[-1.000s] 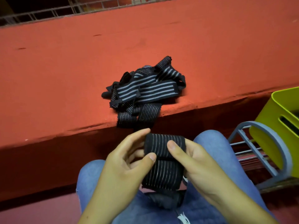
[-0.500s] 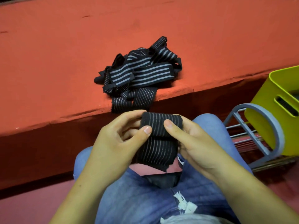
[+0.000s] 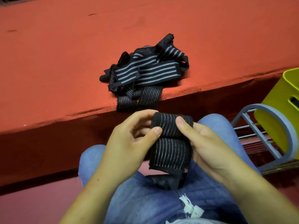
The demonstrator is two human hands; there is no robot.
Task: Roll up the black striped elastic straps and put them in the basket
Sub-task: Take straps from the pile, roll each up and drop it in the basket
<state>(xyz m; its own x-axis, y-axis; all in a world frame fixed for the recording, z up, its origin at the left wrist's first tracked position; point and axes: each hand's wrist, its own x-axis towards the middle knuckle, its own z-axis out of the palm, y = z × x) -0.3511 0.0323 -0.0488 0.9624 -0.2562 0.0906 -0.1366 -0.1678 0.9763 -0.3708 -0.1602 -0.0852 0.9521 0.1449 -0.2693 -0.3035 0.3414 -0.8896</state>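
As I judge it, the task is somewhere in its early or middle part. One strap [image 3: 171, 125] is partly rolled and held over the lap, just in front of the ledge [image 3: 64, 70]. The left hand [image 3: 129, 143] pinches the roll's left end, with the thumb in front and the fingers [image 3: 142, 113] curled over the top. The right hand [image 3: 208, 147] grips the right end, its thumb pressed on the front and the rest hidden behind. Both hands are closed round this one strap. Below the roll a flat tail hangs down to the jeans [image 3: 145, 199], so this strap needs more turns before it is done.

Near the front edge of the ledge lies a loose pile [image 3: 145, 73] of unrolled straps, tangled over one another, with two ends drooping over the edge. I cannot count them, but there are several.

The basket [image 3: 278, 92] stands at the right, well apart from the hands and partly behind the hoop of a grey rack [image 3: 246, 108]. Its inside is out of view, so I cannot tell whether any rolls lie in it. Left to do: finish this roll, put it in the basket, then work through the pile.
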